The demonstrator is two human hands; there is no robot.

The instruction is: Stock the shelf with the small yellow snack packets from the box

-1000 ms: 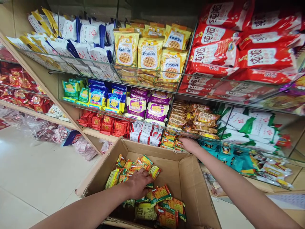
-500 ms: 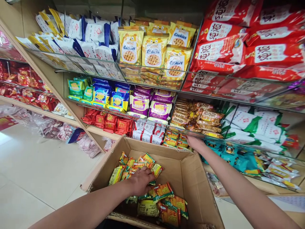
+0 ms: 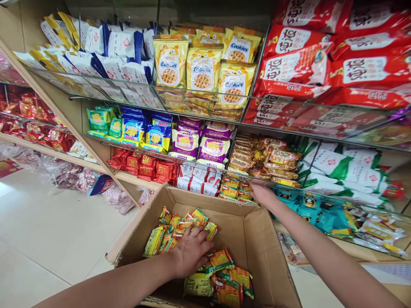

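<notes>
My left hand point(image 3: 192, 251) rests palm down inside a cardboard box point(image 3: 261, 252), fingers spread over small orange-and-yellow snack packets point(image 3: 226, 293). More packets of this kind lie loose around it. My right hand point(image 3: 260, 194) reaches past the far rim of the box into the lowest shelf. It is at the right end of rows of similar small yellow-and-orange packets point(image 3: 229, 188). Its fingertips are hidden among the packets and behind the glass edge, so whether they grip one is unclear.
Glass shelves hold yellow cookie bags point(image 3: 203, 70), large red bags point(image 3: 289, 66), purple biscuit packs point(image 3: 184, 143), brown packets point(image 3: 281, 160) and teal packets point(image 3: 321, 218). A glass shelf edge point(image 3: 192, 160) runs above my right hand. Plastic bags point(image 3: 118, 199) lie on the tiled floor at left.
My left hand's fingers have spread wider over the packets, and the hand has shifted slightly right. My right hand stays at the same shelf spot. The view has tilted a little.
</notes>
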